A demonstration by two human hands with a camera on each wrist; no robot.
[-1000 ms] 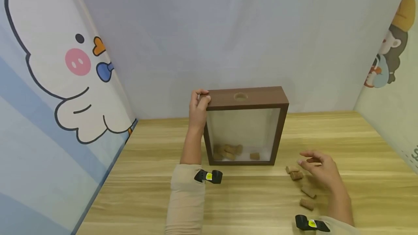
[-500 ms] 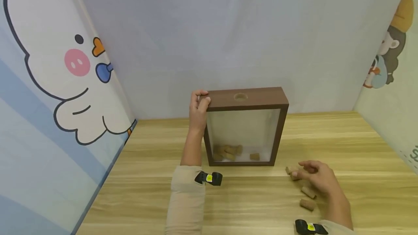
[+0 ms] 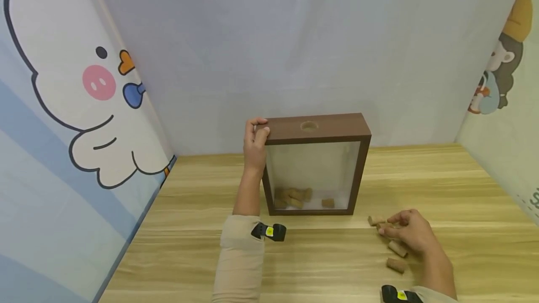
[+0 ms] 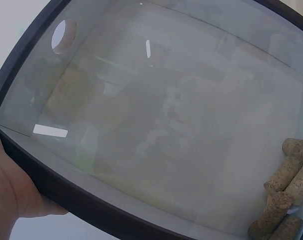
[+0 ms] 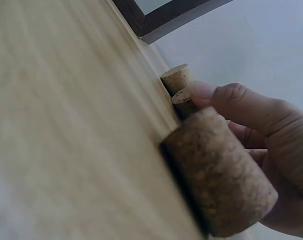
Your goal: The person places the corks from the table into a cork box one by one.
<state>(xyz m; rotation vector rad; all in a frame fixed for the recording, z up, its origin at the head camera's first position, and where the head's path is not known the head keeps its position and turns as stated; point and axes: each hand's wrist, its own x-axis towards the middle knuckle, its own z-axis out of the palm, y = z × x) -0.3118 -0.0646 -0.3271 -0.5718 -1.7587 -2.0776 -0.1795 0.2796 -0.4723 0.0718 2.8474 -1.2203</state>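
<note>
A shallow brown frame box (image 3: 337,126) with a clear front and a round hole in its top stands upright on the table. My left hand (image 3: 255,148) grips its upper left corner, thumb on the top. Inside, several corks (image 3: 296,203) lie at the bottom, mostly to the left. Right of the box, my right hand (image 3: 414,234) pinches a cork (image 5: 182,97) lying at the table surface, partly hidden by the fingers. Another cork (image 3: 375,220) lies just beyond it. Closer to me are two more corks, one (image 3: 397,248) behind the other (image 3: 396,265).
The wood-grain table (image 3: 320,261) reaches back to a pale cloth wall (image 3: 294,36). Cartoon-printed panels flank it, one on the left (image 3: 54,106) and one on the right (image 3: 497,125).
My right hand has come down from above the corks, and its thumb and fingers have closed on one. The left hand and the box have stayed in place.
</note>
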